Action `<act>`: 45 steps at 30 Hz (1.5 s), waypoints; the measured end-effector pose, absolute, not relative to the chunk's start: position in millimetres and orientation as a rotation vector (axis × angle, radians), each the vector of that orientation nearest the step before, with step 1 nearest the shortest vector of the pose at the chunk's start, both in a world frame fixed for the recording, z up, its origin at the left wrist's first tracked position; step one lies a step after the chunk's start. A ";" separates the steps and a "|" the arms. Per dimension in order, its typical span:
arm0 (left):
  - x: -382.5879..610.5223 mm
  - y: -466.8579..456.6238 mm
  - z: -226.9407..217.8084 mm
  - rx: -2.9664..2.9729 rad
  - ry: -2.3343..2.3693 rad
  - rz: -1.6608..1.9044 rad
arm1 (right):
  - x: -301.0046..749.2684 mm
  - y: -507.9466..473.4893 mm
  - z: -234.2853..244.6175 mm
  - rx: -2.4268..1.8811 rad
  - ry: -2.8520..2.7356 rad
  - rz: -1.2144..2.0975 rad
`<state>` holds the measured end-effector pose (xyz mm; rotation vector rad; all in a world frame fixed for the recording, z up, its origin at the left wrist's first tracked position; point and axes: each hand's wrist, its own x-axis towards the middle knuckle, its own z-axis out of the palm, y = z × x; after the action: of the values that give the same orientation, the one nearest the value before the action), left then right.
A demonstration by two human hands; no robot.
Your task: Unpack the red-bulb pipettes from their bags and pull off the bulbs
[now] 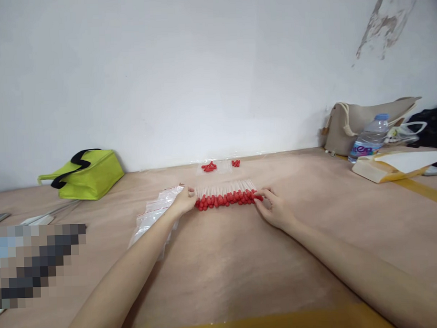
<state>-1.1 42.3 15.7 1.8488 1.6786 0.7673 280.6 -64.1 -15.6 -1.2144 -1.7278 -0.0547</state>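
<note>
A row of thin pale or clear stems with rounded red ends [225, 198] lies on the brown covered table, the red ends toward me. At its left end is my left hand [185, 200], fingers bunched and touching the outermost pieces; what they pinch is hidden. My right hand [275, 209] is at the other end, thumb and fingers closed around a red end. Overlapping clear zip bags [150, 215] with red lines lie beside and under my left forearm. Behind the row, several loose red pieces [209, 167] rest on a clear plastic bag [224, 167], with a smaller red group [235, 163] beside it.
A lime-green bag [97, 178] with a black strap stands at the left by the white wall. To the right are a beige bag [337, 131], a water bottle [370, 137] and a yellow-and-white paper packet [376, 169]. Yellow tape [253, 324] runs along the near edge.
</note>
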 end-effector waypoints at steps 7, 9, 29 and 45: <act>-7.7 24.8 32.4 1.865 1.709 0.846 | 283.1 -66.4 -20.4 -1.245 -1.731 -0.026; -11.0 11.5 39.8 1.939 1.676 0.914 | 281.5 -68.8 -18.7 -1.243 -1.728 -0.027; 33.3 -63.6 -0.7 2.687 0.962 0.949 | 252.5 -77.4 -17.9 -1.087 -2.196 -0.320; 33.8 -60.2 -1.8 2.710 0.880 0.819 | 248.1 -83.9 -10.7 -0.910 -2.239 -0.458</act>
<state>33.8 -60.2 -1.8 2.7103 0.8802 0.8186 248.1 -83.9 -10.7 -0.9095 -2.2388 -0.4577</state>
